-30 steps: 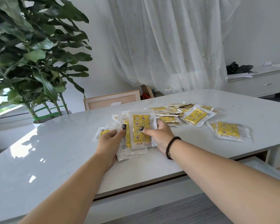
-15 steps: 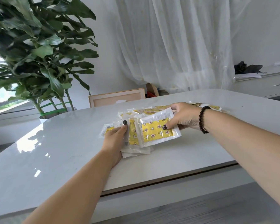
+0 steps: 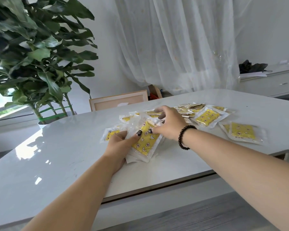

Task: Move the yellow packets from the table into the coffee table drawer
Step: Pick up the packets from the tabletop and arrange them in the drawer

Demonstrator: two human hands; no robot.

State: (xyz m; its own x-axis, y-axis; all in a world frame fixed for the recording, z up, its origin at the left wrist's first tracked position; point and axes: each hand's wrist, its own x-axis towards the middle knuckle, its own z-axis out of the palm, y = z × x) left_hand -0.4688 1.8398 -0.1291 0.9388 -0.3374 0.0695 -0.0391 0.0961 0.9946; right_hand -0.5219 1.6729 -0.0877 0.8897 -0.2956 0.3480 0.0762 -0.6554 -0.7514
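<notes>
Both of your hands are busy gathering, so you are at the collecting step; by my judgement nothing has gone to the drawer yet, and no drawer shows in this view.

Nearest you, your left hand [image 3: 119, 144] grips a stack of yellow packets [image 3: 144, 142] low over the table [image 3: 57, 164], thumb pressed on the top packet. Your right hand [image 3: 169, 125], the one with the bead bracelet [image 3: 184, 136], meets the stack from the other side, its thumb on the same top packet and its fingers curled round a packet at the stack's far edge.

Each packet is a clear, crinkly plastic sleeve with a yellow printed panel of small flowers and moons. They look slick and flat, so I expect the stack to slide apart if you loosen your grip.

Just beyond the bracelet, one loose packet [image 3: 207, 117] lies flat, and to its right a pair [image 3: 242, 132] overlap. Farther back a small heap [image 3: 190, 107] lies in a jumble.

Next, you probably need to square the stack, pinch it firmly with one hand, and sweep in the loose ones, or carry this batch off and come back.
</notes>
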